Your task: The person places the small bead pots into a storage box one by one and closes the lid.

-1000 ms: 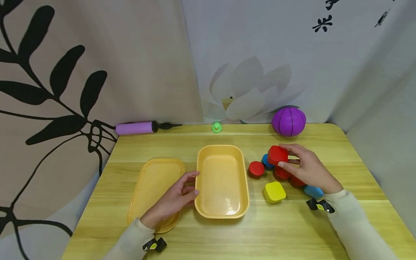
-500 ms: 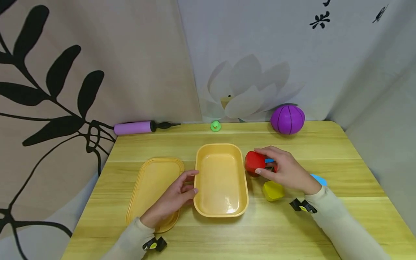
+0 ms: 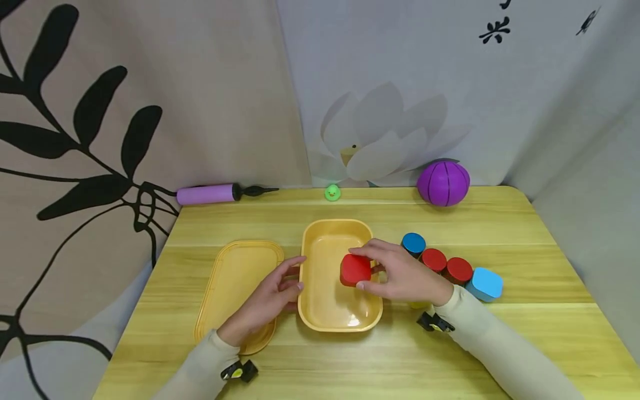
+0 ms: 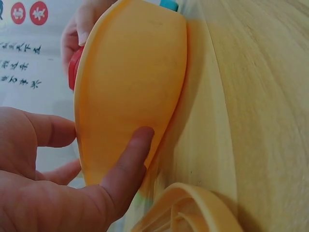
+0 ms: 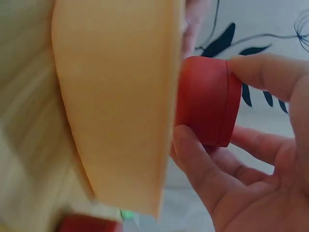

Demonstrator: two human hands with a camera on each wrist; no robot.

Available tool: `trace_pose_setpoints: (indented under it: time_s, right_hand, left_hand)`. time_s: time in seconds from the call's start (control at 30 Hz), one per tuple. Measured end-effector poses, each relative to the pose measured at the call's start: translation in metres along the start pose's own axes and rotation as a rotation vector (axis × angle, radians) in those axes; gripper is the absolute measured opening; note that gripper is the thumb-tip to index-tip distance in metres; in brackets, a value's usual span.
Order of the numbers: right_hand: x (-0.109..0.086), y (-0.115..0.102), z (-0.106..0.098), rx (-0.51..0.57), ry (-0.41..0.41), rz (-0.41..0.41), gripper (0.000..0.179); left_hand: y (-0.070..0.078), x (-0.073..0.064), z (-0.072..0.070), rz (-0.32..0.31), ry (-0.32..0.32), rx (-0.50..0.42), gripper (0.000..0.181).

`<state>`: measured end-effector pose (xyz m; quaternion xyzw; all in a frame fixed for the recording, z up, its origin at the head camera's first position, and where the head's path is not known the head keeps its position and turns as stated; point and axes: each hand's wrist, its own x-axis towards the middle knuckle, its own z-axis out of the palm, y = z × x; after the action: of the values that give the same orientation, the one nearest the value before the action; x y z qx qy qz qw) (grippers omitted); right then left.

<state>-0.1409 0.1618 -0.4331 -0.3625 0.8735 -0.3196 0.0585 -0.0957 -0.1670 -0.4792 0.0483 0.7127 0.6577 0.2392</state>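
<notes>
My right hand (image 3: 402, 273) pinches a red rounded-square tub (image 3: 355, 270) between fingers and thumb, above the right half of an orange-yellow tray (image 3: 320, 311). In the right wrist view the red tub (image 5: 205, 101) shows a seam like a lid's, and it is tilted by the tray's rim. My left hand (image 3: 265, 300) lies at the tray's left side. In the left wrist view its fingertips touch the rim and wall of the tray (image 4: 130, 72), without curling round it. Whether the red tub touches the tray cannot be told.
Right of the tray stand a dark blue tub (image 3: 413, 243), two red tubs (image 3: 433, 259) and a light blue one (image 3: 485, 284). A yellow tub (image 3: 419, 305) is mostly hidden. A matching lid (image 3: 240, 283) lies left. Behind are a pump (image 3: 207, 194), green toy (image 3: 332, 193) and purple ball (image 3: 443, 183).
My right hand has carried the red tub leftward from the group of tubs to above the tray. My left hand has stayed at the tray's left side.
</notes>
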Motion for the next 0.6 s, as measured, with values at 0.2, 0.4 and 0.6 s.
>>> trace_pose_setpoints:
  time_s: [0.2,0.4,0.6]
  right_hand:
    - [0.012,-0.011,0.018,0.032,-0.119,-0.009,0.057]
    - [0.019,-0.019,0.032,0.056,-0.201,-0.038,0.054]
    - [0.023,-0.025,0.041,-0.014,-0.253,-0.082,0.052]
  left_hand:
    - [0.001,0.000,0.001,-0.005,0.015,0.017,0.061]
    - [0.000,0.000,0.001,0.008,0.006,0.019,0.061]
    - [0.000,0.001,0.001,0.017,-0.001,0.035,0.060]
